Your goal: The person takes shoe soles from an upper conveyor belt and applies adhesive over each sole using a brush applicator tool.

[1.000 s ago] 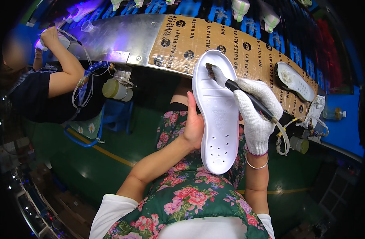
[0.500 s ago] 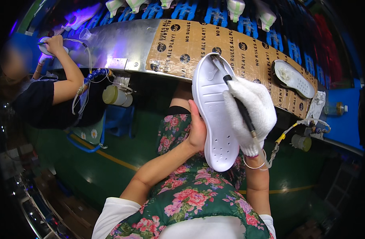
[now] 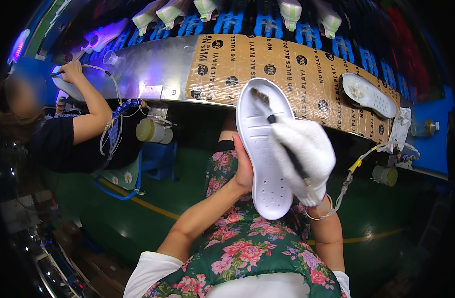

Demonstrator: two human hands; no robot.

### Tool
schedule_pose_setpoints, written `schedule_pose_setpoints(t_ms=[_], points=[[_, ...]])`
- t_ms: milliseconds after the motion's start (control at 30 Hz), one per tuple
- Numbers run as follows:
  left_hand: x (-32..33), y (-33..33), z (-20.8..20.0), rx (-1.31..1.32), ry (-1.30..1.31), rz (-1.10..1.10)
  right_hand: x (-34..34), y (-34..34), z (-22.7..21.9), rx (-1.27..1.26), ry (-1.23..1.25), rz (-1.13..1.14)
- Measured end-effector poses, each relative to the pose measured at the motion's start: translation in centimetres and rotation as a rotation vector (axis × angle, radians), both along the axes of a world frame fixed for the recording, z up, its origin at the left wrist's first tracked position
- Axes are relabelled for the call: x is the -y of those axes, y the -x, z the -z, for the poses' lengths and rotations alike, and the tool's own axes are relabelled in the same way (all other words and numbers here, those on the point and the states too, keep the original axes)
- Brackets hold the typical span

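left hand [image 3: 244, 172] grips the sole [image 3: 261, 149]; right hand [image 3: 311, 149] pinches the brush [image 3: 271, 119], apparently brushing inside; next stroke needs a steady hold.

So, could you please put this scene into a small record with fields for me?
Left grip: bare, holding the white sole along its left edge
Right grip: white-gloved, closed around the black-handled brush
Brush tip: over the sole's far end; contact unclear
Sole's near end: small holes
Bench cover: brown cardboard
On cardboard: second sole, at the right
Far right: bottle on a blue surface
Left side: co-worker, arm raised
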State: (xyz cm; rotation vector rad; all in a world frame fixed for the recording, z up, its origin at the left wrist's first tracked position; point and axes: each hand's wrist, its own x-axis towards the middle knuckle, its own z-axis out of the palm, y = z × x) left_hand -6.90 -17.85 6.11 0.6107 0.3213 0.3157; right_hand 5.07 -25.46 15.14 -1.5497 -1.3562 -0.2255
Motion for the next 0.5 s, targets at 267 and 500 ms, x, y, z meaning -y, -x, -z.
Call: schedule_pose_setpoints(t_ms=[267,500], points=[[-2.0,-0.4,0.8,0.383,0.253,0.066,0.3,-0.7,0.8,-0.395,-0.063,-0.200],[-3.0,0.0,0.8,0.020,-0.049,-0.082,0.7,0.5,0.8,-0.211,0.057,-0.301]])
